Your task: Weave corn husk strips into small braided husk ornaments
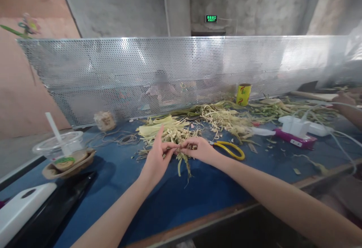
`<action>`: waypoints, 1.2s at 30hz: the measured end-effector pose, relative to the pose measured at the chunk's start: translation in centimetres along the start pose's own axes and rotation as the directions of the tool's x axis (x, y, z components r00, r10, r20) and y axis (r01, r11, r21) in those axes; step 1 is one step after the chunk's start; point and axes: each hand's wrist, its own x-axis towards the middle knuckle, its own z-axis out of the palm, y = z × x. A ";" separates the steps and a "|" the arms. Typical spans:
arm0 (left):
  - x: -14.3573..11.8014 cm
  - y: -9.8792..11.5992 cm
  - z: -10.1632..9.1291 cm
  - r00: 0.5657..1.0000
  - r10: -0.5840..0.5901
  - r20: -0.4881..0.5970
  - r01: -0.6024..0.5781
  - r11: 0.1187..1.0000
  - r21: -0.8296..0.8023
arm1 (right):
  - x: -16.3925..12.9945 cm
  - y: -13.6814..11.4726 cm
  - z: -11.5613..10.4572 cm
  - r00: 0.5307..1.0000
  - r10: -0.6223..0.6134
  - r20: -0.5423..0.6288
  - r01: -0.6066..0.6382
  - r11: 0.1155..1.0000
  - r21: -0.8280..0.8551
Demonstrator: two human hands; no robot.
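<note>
My left hand [157,161] and my right hand [201,151] meet above the table. Thumb and fingers of both are pinched together, with the left index finger pointing up. Between the fingertips is a greenish-brown strand of dried plant fibre [185,165], which looks twisted or braided and dangles below them. Its upper part is hidden by the fingers. Behind the hands lies a pile of pale yellow-green husk strips [165,125]. Yellow-handled pliers or cutters [230,150] rest just beyond my right wrist, their jaws partly hidden.
A perforated metal screen [127,78] closes the table's far side. On the left are a plastic cup [60,144] with a straw, coiled twine [128,137] and a white device [25,210]. Rightward stand a yellow roll [243,95] and a power strip [294,138] with cables; another person's arm [349,104] reaches in.
</note>
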 end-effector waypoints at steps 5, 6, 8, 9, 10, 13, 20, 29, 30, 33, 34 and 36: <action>0.1 -0.3 -0.1 1.000 -0.006 0.005 0.006 1.000 0.008 | 0.2 0.2 0.1 0.994 0.022 0.108 -0.026 0.999 0.029; 0.2 -0.4 -0.1 1.000 -0.010 0.002 0.010 1.000 0.005 | 0.3 0.2 0.1 0.993 0.035 0.111 -0.039 0.999 0.033; 0.3 -0.5 -0.2 1.000 -0.022 -0.003 0.022 1.000 -0.011 | 0.3 0.3 -0.1 0.991 0.076 0.106 -0.081 0.996 0.037; 0.4 -0.6 -0.2 1.000 -0.028 -0.001 0.028 0.999 -0.023 | 0.3 0.4 -0.2 0.989 0.103 0.104 -0.108 0.993 0.043; 0.5 -0.6 -0.2 0.999 -0.034 0.003 0.034 0.999 -0.039 | 0.4 0.5 -0.3 0.986 0.131 0.103 -0.137 0.989 0.052; 0.5 -0.6 -0.3 0.999 -0.047 0.002 0.047 0.995 -0.086 | 0.4 0.7 -0.4 0.974 0.193 0.119 -0.205 0.974 0.095; 0.7 -0.7 -0.7 0.993 -0.079 -0.083 0.060 0.977 -0.206 | 0.2 0.1 -0.5 0.969 0.195 0.151 -0.212 0.972 0.105; 0.7 -0.8 -1.8 0.989 -0.135 0.053 0.139 0.986 -0.091 | -0.8 -1.2 -2.4 0.987 0.163 0.003 -0.151 0.923 -0.355; 0.7 -0.8 -1.8 0.991 -0.129 0.043 0.132 0.989 -0.067 | -1.4 -1.3 -2.9 0.985 0.162 -0.054 -0.169 0.878 -0.447; 0.7 -0.8 -2.1 0.994 -0.100 0.039 0.100 0.995 0.004 | -3.7 -0.7 -4.3 0.942 0.247 -0.226 -0.334 0.646 -0.687; 0.7 -0.8 -2.2 0.995 -0.085 0.041 0.084 0.996 0.029 | -4.4 -0.3 -4.6 0.917 0.289 -0.275 -0.395 0.557 -0.730; 0.7 -0.7 -2.4 0.998 -0.051 0.047 0.047 0.996 0.079 | -5.4 0.4 -4.8 0.888 0.343 -0.306 -0.439 0.433 -0.788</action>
